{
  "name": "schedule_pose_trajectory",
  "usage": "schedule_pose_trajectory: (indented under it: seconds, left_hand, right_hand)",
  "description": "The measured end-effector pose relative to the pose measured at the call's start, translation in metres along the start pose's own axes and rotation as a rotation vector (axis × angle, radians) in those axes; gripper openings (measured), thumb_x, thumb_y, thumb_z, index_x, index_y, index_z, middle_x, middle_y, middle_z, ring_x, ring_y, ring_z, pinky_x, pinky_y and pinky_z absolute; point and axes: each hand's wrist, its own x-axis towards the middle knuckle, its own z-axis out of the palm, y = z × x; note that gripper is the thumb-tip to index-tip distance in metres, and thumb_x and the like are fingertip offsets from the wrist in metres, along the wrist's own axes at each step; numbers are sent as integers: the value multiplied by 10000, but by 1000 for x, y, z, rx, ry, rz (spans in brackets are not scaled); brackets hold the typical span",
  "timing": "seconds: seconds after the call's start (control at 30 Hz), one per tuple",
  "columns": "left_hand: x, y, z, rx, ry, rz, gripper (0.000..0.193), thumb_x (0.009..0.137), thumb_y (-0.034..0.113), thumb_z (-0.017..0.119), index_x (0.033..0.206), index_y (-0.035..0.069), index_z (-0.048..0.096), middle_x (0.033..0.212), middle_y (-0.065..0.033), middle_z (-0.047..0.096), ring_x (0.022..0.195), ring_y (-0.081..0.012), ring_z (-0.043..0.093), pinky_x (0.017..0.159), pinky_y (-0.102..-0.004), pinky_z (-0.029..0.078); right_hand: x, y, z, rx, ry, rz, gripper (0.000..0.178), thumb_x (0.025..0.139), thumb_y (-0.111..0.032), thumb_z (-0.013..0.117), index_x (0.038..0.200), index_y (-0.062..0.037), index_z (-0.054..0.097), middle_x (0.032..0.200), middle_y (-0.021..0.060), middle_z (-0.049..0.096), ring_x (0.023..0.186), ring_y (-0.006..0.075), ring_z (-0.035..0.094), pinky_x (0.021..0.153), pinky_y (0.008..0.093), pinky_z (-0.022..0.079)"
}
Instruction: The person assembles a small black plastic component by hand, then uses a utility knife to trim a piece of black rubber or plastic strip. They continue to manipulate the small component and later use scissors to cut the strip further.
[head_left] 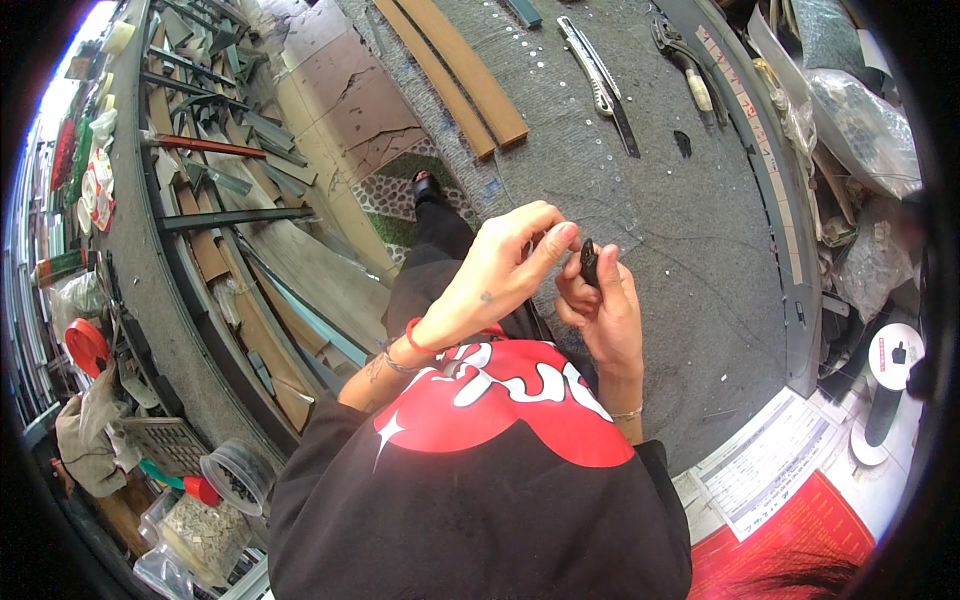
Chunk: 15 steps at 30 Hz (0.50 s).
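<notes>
My right hand (607, 318) is closed round a small black piece (590, 264), gripped between thumb and fingers above the grey work surface. I cannot tell what kind of part it is. Just left of it, my left hand (508, 258) has its thumb and fingers pinched together; anything between them is hidden or too small to make out. The two hands are close together in front of my body. Ahead of them, a silver snap-off utility knife (594, 70) with a dark blade lies on the carpeted table (700, 260).
Two brown strips (468, 75) lie at the far middle. Pliers (690, 75) and a small black scrap (682, 143) are at far right, beside a measuring strip (755, 130). A rack of offcuts (215, 200) stands left; papers (770, 465) lie at lower right.
</notes>
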Motion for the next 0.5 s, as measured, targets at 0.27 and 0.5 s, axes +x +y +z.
schedule_pose_trajectory:
  seconds: [0.27,0.5]
  left_hand:
    - [0,-5,-1,-81,13,-77,230,939,199,488,926,-7,590,722,-12,574,680,-81,493,619,-237,407]
    - [6,-4,-2,27,27,35,194,914,173,523,941,0,605,844,-49,581,752,-105,535,638,-238,423]
  right_hand:
    - [-3,-4,4,-12,-20,-61,404,973,-322,384,1116,37,498,694,-15,394,563,45,340,489,191,356]
    - [-4,-6,7,-40,23,-86,360,967,-258,419,1180,26,480,721,-10,424,600,46,373,533,198,394]
